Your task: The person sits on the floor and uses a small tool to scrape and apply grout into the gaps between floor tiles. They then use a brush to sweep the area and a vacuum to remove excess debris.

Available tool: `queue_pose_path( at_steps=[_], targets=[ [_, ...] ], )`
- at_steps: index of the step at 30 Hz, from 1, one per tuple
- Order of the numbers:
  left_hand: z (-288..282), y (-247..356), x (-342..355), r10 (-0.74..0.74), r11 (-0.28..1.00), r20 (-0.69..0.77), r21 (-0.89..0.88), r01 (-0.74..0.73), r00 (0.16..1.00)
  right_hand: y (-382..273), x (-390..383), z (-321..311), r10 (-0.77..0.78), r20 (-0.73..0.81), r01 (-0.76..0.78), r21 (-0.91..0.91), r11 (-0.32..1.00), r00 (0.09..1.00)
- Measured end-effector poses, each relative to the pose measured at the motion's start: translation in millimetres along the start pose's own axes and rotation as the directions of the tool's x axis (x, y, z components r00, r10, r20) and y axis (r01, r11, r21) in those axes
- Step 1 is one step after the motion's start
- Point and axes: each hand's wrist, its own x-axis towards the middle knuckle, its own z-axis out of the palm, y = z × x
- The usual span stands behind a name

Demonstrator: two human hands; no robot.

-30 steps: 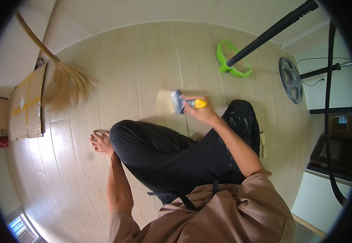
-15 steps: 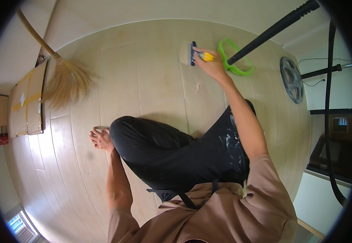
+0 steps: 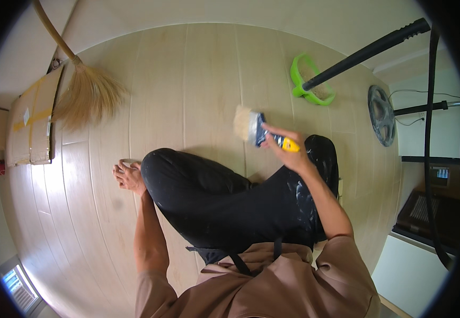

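A wide paintbrush (image 3: 256,129) with pale bristles, a silvery band and a blue and yellow handle is in my right hand (image 3: 288,151). My fingers close round its handle, and the bristles point left over the wood-look floor in front of my knees. Farther off to the right stands a green dustpan (image 3: 297,77) with a long black handle, holding beige debris. My left hand (image 3: 129,176) rests low beside my left knee, holding nothing that I can see, its bent fingers apart.
A straw broom (image 3: 89,93) leans at the far left by a taped cardboard box (image 3: 35,119). On the right are a grey spoked disc (image 3: 381,115) with a pole, a hanging black strap (image 3: 430,132) and a dark appliance (image 3: 423,212).
My right hand has drawn the paintbrush back toward me, away from the dustpan. The small pale patch of debris on the floor no longer shows. My left hand stays by the knee.
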Motion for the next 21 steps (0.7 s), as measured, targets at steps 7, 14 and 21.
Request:
queue_pose_path(
  at_steps=[7,14,21],
  targets=[
    [-6.8,10.2,-3.9,0.008,1.0,0.007,0.004,-0.008,1.0,25.8,9.8,-34.1,0.156,0.282,-0.176,0.045,0.983,0.947],
    [-5.2,7.4,-2.3,-0.029,1.0,0.038,0.01,0.029,0.999,15.8,36.3,-97.3,0.2,0.205,-0.189,-0.074,0.979,0.958],
    [-3.7,3.5,1.3,-0.015,0.999,0.032,0.04,0.014,0.999,-0.2,166.8,-28.6,0.006,-0.036,0.008,0.367,0.93,0.999]
  ],
)
